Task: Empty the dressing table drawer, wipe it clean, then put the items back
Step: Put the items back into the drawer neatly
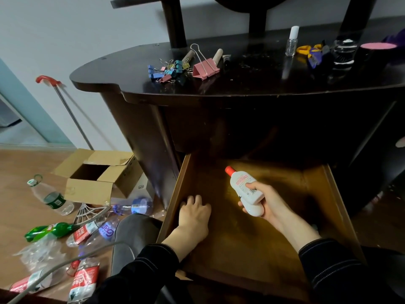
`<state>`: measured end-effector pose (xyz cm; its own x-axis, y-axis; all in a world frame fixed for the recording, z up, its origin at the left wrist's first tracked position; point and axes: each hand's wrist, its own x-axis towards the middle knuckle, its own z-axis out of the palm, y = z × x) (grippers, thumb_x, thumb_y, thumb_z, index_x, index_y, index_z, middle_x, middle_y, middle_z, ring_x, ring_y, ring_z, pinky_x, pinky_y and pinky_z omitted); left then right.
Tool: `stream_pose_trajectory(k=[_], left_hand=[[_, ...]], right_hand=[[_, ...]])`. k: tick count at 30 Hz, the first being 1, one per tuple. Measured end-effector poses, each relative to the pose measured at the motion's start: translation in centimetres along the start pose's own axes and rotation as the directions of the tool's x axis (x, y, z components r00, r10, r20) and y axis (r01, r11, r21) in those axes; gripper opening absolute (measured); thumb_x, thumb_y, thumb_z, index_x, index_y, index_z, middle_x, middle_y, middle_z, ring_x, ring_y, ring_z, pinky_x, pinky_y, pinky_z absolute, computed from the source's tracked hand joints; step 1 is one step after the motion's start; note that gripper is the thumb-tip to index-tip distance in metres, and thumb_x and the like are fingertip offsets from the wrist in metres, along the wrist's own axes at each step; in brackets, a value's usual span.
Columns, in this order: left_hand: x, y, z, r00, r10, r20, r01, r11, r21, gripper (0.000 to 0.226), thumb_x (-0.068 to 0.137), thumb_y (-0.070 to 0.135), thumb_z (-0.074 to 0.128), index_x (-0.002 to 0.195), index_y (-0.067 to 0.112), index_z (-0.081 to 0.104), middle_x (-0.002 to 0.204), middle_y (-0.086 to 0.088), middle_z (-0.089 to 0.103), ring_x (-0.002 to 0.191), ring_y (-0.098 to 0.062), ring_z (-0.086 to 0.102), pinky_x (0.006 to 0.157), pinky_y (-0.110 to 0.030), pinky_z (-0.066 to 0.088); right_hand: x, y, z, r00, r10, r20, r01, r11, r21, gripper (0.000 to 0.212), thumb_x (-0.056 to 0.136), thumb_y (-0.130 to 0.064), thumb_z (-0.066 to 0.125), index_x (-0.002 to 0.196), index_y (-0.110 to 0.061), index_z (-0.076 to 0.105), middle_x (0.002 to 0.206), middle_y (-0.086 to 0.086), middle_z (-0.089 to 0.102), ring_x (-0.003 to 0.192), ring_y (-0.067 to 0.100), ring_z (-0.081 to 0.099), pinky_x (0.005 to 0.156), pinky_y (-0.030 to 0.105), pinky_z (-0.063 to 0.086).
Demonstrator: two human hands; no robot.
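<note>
Bottle (245,189) gripped by right hand (269,202) at three o'clock over drawer (175,194), seemingly for removal; left hand (194,212) at nine o'clock, grasp unclear.

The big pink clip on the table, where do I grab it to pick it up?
Pinch the big pink clip by its long wire loop, coming from above. That loop seems to slant up off the tabletop, so fingers can fit round it. The pink body lies low, and the small clips crowd its left side.
</note>
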<state>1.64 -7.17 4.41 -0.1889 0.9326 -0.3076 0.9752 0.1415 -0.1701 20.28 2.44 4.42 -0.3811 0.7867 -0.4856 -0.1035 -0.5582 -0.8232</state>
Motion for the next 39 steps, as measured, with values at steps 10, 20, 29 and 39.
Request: stream_pose_trajectory(k=[10, 20, 29, 39], left_hand=[[0.4, -0.5, 0.1, 0.997, 0.028, -0.072, -0.051, 0.944, -0.326, 0.015, 0.09, 0.014, 0.058, 0.105, 0.018, 0.061, 0.114, -0.003, 0.056, 0.091, -0.023, 0.061, 0.072, -0.032, 0.053], [0.7, -0.2, -0.9, 0.942, 0.233, 0.242, 0.253, -0.016, -0.967, 0.056, 0.089, 0.045, 0.071, 0.131, 0.013, 0.052, 0.121, -0.011, 0.065, 0.094, -0.028, 0.074, 0.077, -0.043, 0.062], [0.9, -1.1, -1.8, 0.941, -0.307, -0.146, -0.137, 0.051, -0.989, 0.036, 0.088, 0.028, 0.073, 0.111, 0.009, 0.054, 0.106, -0.016, 0.064, 0.08, -0.015, 0.068, 0.062, -0.024, 0.054], [-1.3, -4.3, -2.1, 0.849, -0.291, -0.44, -0.404, 0.178, -0.897, 0.023, 0.082, 0.02, 0.069, 0.098, 0.023, 0.053, 0.08, -0.005, 0.062, 0.063, -0.026, 0.067, 0.052, -0.042, 0.059]], right_hand=[[0.0, -0.1, 0.1, 0.998, 0.037, 0.054, -0.04, 0.997, 0.06, 0.037, 0.091, -0.021, 0.066, 0.125, -0.008, 0.06, 0.113, 0.025, 0.071, 0.09, 0.038, 0.069, 0.074, 0.044, 0.057], [-0.1, 0.9, 1.3, 0.948, 0.125, 0.292, -0.165, 0.979, 0.118, 0.04, 0.1, -0.03, 0.058, 0.136, -0.011, 0.055, 0.127, 0.016, 0.069, 0.118, 0.028, 0.067, 0.095, 0.042, 0.053], [0.5, 1.0, 0.3, 0.996, 0.071, 0.06, -0.073, 0.997, 0.028, 0.039, 0.088, -0.013, 0.069, 0.126, -0.007, 0.061, 0.113, 0.017, 0.073, 0.105, 0.028, 0.069, 0.075, 0.036, 0.059], [-0.4, 2.9, 1.0, 0.936, 0.34, 0.096, -0.26, 0.848, -0.462, 0.055, 0.077, 0.01, 0.075, 0.124, -0.005, 0.052, 0.107, 0.021, 0.073, 0.092, 0.033, 0.076, 0.072, 0.041, 0.062]])
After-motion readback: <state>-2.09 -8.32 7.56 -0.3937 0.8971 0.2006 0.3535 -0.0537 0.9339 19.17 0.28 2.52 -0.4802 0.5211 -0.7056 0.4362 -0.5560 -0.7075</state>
